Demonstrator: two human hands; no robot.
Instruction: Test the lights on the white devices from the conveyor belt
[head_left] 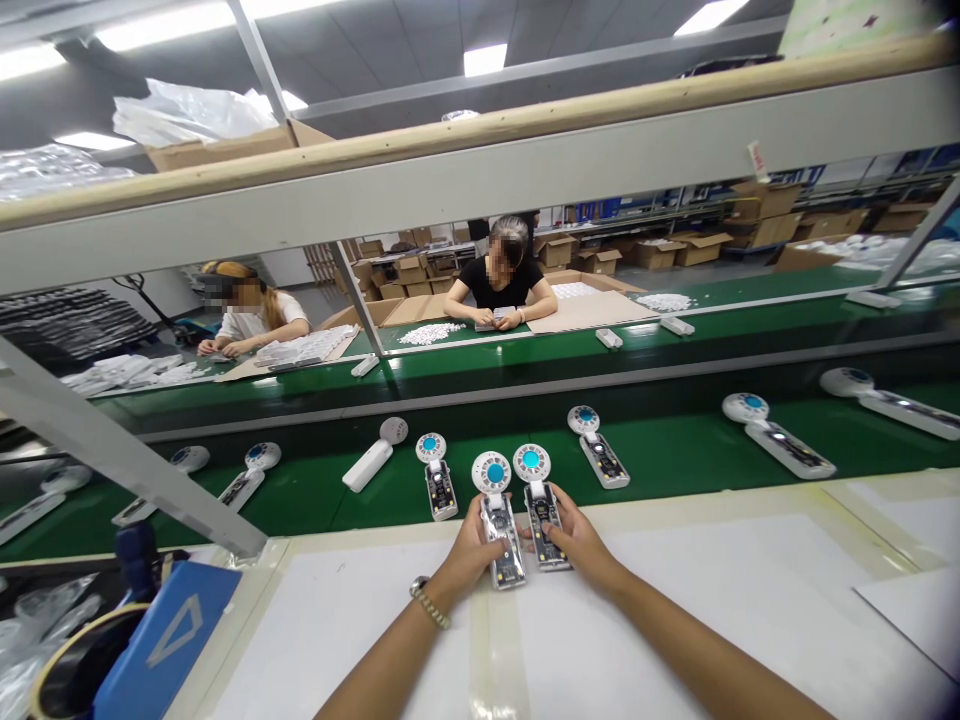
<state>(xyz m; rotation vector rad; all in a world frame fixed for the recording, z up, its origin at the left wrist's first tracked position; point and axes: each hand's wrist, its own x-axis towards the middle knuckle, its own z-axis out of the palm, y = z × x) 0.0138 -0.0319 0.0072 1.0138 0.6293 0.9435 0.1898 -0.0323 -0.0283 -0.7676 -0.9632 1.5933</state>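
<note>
My left hand is closed around a white device with a round head, a blue-green centre and a circuit board showing in its handle. Beside it, my right hand grips a similar device, its thumb over the board. The two devices are side by side above the front edge of the white worktop. Just beyond, on the green belt, lie another open device to the left and one to the right. A closed white device rests farther left.
More devices lie along the green belt. A slanted metal post and a blue box stand at the left. Across the line, two people work behind piles of small white parts. A shelf beam crosses overhead.
</note>
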